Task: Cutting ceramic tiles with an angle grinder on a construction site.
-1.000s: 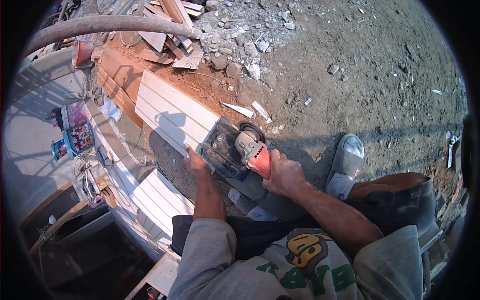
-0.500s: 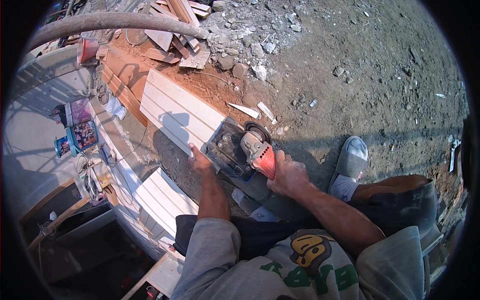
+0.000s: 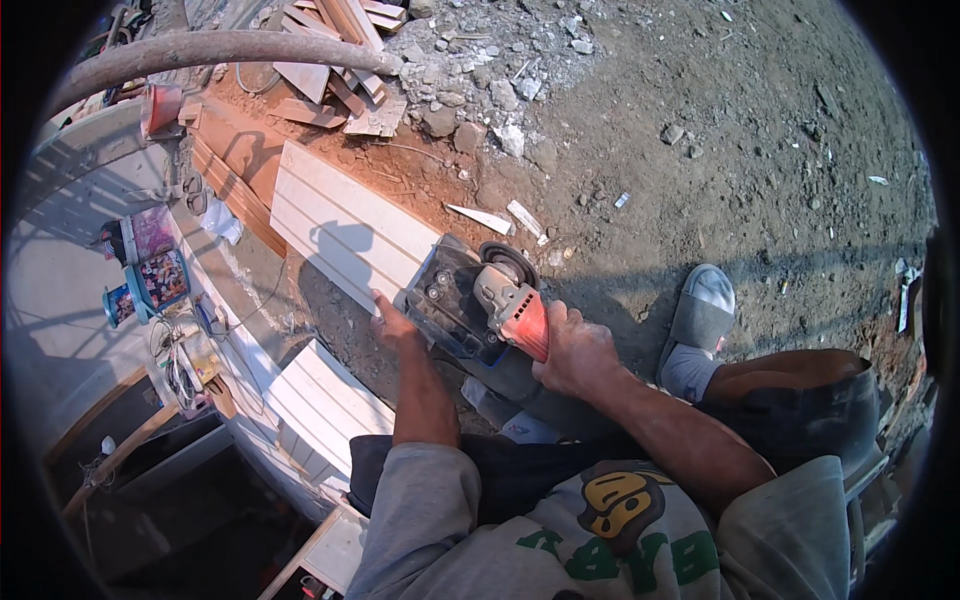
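My right hand [image 3: 580,356] is wrapped round the red body of an angle grinder [image 3: 520,318], whose dark round disc [image 3: 508,262] points away from me. The grinder is over a dusty black plastic piece with bolt heads [image 3: 440,300]. That piece lies against the near end of a long, pale, grooved slab [image 3: 345,225], partly covering it. My left hand [image 3: 396,326] grips the slab's left edge with the thumb on top; its other fingers are hidden underneath. Whether the disc touches the slab cannot be made out.
Another pale grooved slab [image 3: 325,400] lies near my left. Beyond are brown offcuts [image 3: 340,70], a curved pipe [image 3: 230,45] and rubble [image 3: 510,137]. A blue container [image 3: 160,280] and tangled cords [image 3: 178,365] are at the left, above a dark opening [image 3: 190,500]. My sandalled foot [image 3: 703,315] is at the right.
The surroundings sit slightly farther left in the picture. My left hand and the grinder have shifted a little left too; both grips are the same.
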Motion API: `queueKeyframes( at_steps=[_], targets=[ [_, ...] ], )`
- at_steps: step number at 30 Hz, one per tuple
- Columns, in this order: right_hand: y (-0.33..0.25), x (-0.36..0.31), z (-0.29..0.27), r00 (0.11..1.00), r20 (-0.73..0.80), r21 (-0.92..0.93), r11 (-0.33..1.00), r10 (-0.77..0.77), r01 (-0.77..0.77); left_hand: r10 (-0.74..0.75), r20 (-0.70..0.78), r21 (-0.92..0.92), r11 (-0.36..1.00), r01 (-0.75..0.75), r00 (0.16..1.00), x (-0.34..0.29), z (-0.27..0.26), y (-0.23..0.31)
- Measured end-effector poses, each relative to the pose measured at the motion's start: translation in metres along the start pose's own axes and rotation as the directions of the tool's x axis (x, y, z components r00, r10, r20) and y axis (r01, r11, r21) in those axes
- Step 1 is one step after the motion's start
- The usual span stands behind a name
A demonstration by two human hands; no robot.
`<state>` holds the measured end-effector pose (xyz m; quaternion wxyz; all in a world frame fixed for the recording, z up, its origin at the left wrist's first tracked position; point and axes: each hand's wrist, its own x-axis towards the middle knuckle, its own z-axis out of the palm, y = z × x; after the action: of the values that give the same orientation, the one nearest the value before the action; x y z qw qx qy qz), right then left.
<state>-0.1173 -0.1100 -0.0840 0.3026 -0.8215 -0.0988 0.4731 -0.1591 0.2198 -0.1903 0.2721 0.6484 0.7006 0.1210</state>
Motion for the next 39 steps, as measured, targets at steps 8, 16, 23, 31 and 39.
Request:
queueKeyframes(
  at_steps=[8,16,23,31,39],
  targets=[
    [0.004,0.001,-0.002,1.0,0.03,0.014,1.0,0.007,-0.007,-0.029,0.033,-0.121,0.992,0.033,0.999,0.011,0.003,-0.001],
    [0.004,0.001,-0.001,0.999,0.043,0.031,1.0,0.003,-0.005,0.003,0.059,-0.134,0.991,0.005,0.998,0.029,0.002,-0.013],
    [0.002,-0.003,-0.006,0.999,-0.017,0.005,1.0,-0.031,0.031,-0.018,0.112,-0.218,0.975,0.043,0.994,0.014,-0.003,-0.001],
    [0.01,-0.009,-0.006,0.999,-0.008,-0.011,0.999,-0.04,0.04,0.021,0.014,-0.061,0.998,-0.02,1.0,0.014,0.001,0.009],
    [0.007,-0.002,-0.007,0.999,0.01,0.038,0.999,-0.034,0.034,-0.005,0.14,-0.219,0.975,0.035,0.99,0.018,0.001,-0.003]
  ],
)
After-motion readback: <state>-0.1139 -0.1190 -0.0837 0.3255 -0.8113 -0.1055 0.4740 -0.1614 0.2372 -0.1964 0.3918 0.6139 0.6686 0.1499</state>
